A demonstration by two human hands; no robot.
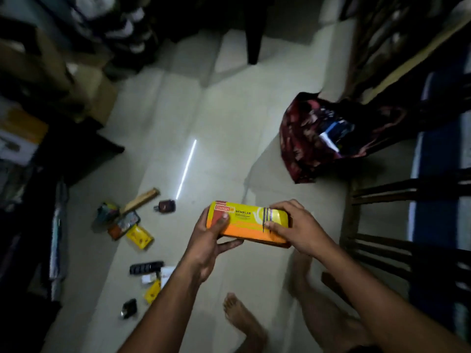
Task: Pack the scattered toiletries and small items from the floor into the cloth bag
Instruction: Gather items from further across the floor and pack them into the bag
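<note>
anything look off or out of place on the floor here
Nothing looks damaged or spilled. Small items still lie scattered on the floor at the left, apart from the cloth bag, which slumps open. Both hands, left and right, hold a yellow box.

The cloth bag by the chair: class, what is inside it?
Through the cloth bag's open mouth, a white-and-blue package and dark items show; anything deeper is hidden by the fabric.

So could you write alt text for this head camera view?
Both hands, left hand and right hand, hold a yellow-orange box above the pale floor. A dark patterned cloth bag sits open ahead right; small items lie scattered left.
</note>
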